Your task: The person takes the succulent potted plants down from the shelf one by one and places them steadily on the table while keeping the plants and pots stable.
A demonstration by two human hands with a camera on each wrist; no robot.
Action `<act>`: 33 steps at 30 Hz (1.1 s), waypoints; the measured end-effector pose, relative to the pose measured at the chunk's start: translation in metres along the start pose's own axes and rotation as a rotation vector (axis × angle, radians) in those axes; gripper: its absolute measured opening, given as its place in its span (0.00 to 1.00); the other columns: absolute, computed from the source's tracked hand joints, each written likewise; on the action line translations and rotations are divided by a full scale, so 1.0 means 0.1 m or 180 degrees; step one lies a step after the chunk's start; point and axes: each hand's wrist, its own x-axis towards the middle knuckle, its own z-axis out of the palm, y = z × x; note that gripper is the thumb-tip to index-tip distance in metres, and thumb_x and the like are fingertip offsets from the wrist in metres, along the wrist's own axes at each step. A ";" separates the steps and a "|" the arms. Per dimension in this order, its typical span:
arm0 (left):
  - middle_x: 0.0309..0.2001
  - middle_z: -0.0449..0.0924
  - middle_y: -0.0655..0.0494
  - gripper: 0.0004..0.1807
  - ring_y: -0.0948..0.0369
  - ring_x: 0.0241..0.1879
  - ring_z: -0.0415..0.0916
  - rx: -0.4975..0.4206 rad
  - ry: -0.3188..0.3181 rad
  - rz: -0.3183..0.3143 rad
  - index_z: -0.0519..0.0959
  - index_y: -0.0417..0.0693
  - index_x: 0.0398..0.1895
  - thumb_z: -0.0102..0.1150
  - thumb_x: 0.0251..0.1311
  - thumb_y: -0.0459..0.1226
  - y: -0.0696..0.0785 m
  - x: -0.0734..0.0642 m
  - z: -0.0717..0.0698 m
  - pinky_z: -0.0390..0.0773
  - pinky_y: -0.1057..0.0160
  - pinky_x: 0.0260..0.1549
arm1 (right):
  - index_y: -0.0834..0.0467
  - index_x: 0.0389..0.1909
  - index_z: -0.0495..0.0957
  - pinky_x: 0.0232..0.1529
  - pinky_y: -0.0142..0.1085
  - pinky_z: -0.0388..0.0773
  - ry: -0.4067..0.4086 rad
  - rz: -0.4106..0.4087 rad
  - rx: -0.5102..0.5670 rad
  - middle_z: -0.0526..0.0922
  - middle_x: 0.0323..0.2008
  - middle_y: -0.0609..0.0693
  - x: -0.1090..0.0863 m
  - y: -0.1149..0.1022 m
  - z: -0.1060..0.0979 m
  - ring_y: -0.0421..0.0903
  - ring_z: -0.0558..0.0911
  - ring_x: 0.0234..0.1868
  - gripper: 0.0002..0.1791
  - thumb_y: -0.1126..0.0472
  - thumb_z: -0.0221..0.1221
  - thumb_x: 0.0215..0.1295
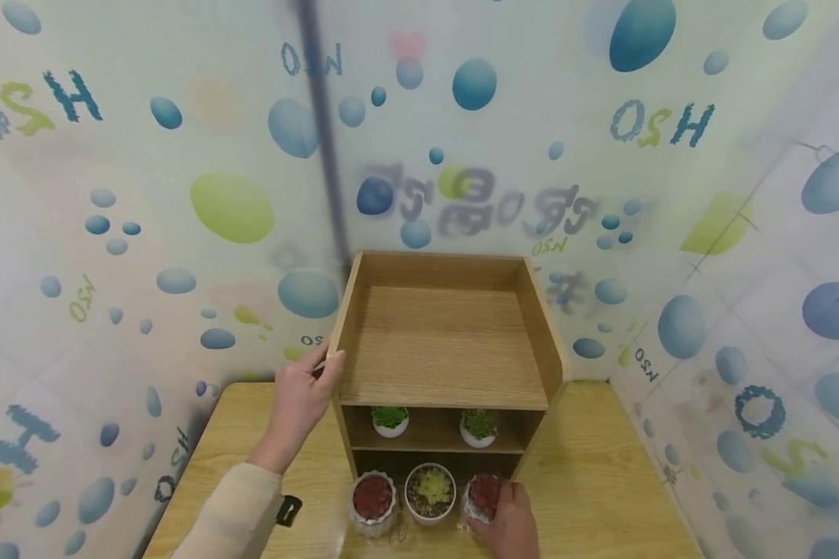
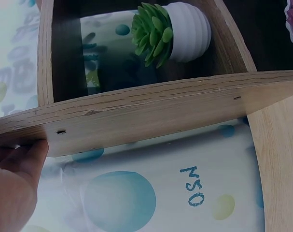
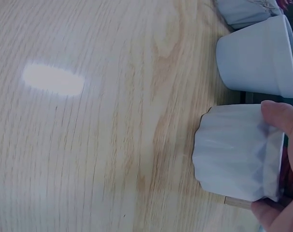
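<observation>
At the left of a wooden desktop shelf [image 1: 440, 341], my left hand [image 1: 304, 396] rests its fingers and thumb against the outer face of the side panel [image 2: 136, 128], near its top. My right hand [image 1: 510, 524] holds a white fluted pot [image 3: 233, 152] by its rim, thumb on one side and fingers on the other. The dark red succulent [image 1: 485, 491] in that pot is partly hidden by the hand. Just to its left stands a white pot [image 3: 255, 58] with a yellow-green succulent [image 1: 433, 487]. Another fluted pot [image 1: 373, 524] with a dark red succulent is farther left.
Two small white pots with green succulents [image 1: 389, 417] [image 1: 478, 423] stand on the middle shelf. The shelf sits on a light wooden table [image 1: 601, 458]. A patterned curtain [image 1: 238, 295] hangs close behind and along both sides.
</observation>
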 end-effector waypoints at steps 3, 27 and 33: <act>0.57 0.82 0.35 0.24 0.43 0.47 0.87 0.0010 0.0011 0.0014 0.76 0.45 0.69 0.59 0.75 0.42 0.00 0.00 0.00 0.88 0.49 0.36 | 0.75 0.47 0.75 0.43 0.53 0.83 -0.0012 0.0022 0.0028 0.74 0.38 0.62 0.00 -0.01 0.00 0.60 0.79 0.40 0.48 0.51 0.85 0.27; 0.52 0.84 0.33 0.23 0.43 0.45 0.87 -0.0042 0.0084 0.0125 0.77 0.42 0.68 0.60 0.74 0.40 -0.02 -0.01 0.01 0.87 0.46 0.35 | 0.74 0.54 0.76 0.44 0.55 0.84 -0.0548 0.0018 0.0567 0.78 0.48 0.66 0.10 -0.01 -0.41 0.62 0.84 0.45 0.38 0.56 0.78 0.48; 0.53 0.83 0.33 0.23 0.42 0.45 0.87 -0.0039 0.0092 0.0141 0.77 0.42 0.68 0.60 0.74 0.39 -0.02 0.00 0.02 0.87 0.45 0.37 | 0.76 0.56 0.75 0.46 0.57 0.84 -0.0585 0.0061 0.0558 0.78 0.50 0.69 0.14 -0.05 -0.50 0.65 0.83 0.48 0.39 0.55 0.77 0.50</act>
